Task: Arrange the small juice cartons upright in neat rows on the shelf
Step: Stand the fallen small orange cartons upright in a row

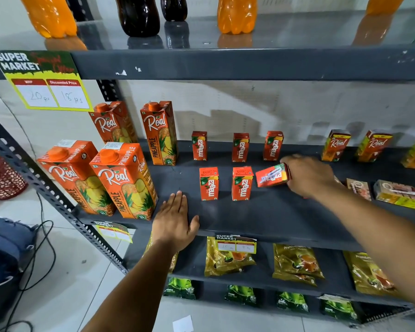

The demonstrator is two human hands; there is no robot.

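Note:
Three small orange Maaza cartons stand upright in a back row on the dark grey shelf. Two more stand in a front row. My right hand grips another small Maaza carton, tilted on its side, just right of the front row. My left hand rests flat, fingers apart, on the shelf's front edge, left of the front row. Further right, small Real cartons stand upright at the back, and two small cartons lie flat near my right forearm.
Tall Real pineapple cartons fill the shelf's left end. Soda bottles stand on the shelf above. Tea packets lie on the lower shelves. A price tag hangs at upper left. A blue bag and cables lie on the floor.

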